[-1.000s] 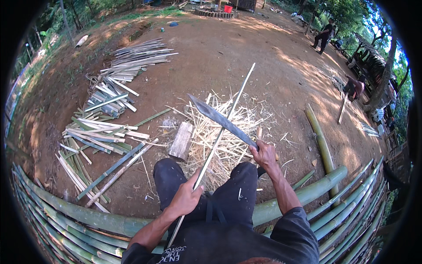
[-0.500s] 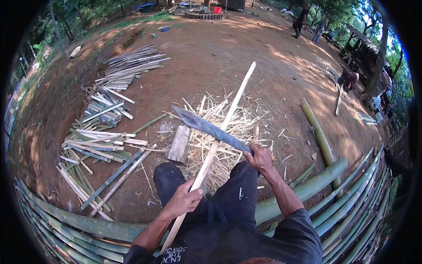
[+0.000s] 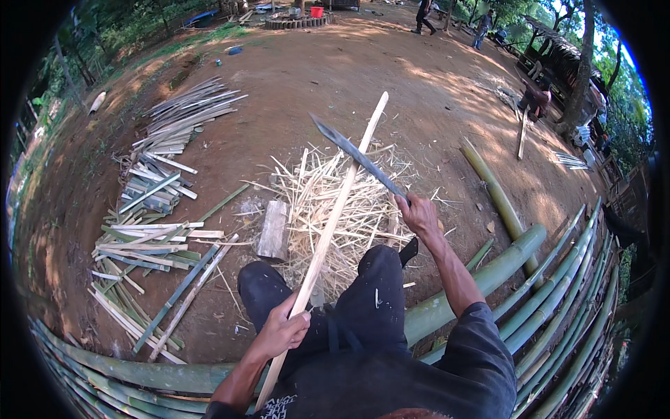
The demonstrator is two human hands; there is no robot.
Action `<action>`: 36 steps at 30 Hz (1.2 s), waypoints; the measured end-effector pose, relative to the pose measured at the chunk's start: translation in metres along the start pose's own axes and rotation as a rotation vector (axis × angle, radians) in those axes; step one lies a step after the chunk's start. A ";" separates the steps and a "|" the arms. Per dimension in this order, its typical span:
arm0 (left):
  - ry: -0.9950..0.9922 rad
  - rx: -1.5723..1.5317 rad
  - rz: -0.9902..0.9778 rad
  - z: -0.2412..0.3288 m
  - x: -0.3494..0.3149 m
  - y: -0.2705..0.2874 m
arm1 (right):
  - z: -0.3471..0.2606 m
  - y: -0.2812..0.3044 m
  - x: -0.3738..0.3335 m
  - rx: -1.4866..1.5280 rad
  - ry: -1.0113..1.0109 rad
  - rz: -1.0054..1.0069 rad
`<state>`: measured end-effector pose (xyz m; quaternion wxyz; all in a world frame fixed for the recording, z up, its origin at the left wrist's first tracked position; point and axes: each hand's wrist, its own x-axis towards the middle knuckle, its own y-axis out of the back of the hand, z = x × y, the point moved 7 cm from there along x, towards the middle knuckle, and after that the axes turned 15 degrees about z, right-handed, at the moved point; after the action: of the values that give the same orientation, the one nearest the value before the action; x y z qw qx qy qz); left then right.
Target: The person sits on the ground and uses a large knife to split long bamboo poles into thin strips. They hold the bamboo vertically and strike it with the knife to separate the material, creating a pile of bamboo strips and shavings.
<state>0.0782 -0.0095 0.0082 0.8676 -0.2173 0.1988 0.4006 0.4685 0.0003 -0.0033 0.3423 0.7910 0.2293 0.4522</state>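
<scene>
Since the earlier frame we have moved the knife (image 3: 377, 174) up the pale strip (image 3: 324, 241) toward its far end, our right hand (image 3: 420, 214) travelling with it. That hand is closed around the handle; our left hand (image 3: 280, 332) is wrapped around the strip's lower part. The strip slants between our knees (image 3: 380, 264) and out above a heap of shavings (image 3: 384, 202), and the knife crosses its upper part; we cannot tell whether the edge bites. A wood block (image 3: 273, 230) sits just left of the heap, with cut bamboo pieces (image 3: 149, 193) farther left and a thick green pole (image 3: 481, 283) at our right.
</scene>
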 end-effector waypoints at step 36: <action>-0.030 -0.125 -0.072 0.013 0.011 0.002 | -0.082 0.018 -0.053 0.174 0.311 0.003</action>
<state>0.0853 0.0053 0.0123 0.8692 -0.2719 0.1526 0.3837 0.3722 -0.0198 0.0092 0.2321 0.7386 0.3165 0.5482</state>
